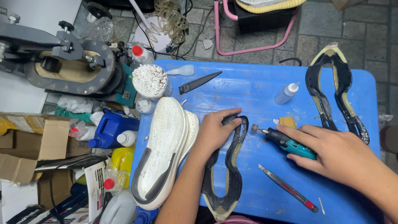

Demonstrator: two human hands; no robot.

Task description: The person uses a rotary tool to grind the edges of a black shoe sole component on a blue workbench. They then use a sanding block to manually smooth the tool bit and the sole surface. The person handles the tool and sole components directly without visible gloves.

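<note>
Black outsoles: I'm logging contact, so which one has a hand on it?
The black outsole beside the white shoe, under the left hand.

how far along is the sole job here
Done, by the look: both black rubber outsoles are off the white foam shoe sole. In hand: the left hand presses one black outsole flat while the right hand holds a teal rotary grinding tool beside it. Seemingly left: the second black outsole lies apart, untouched.
</note>
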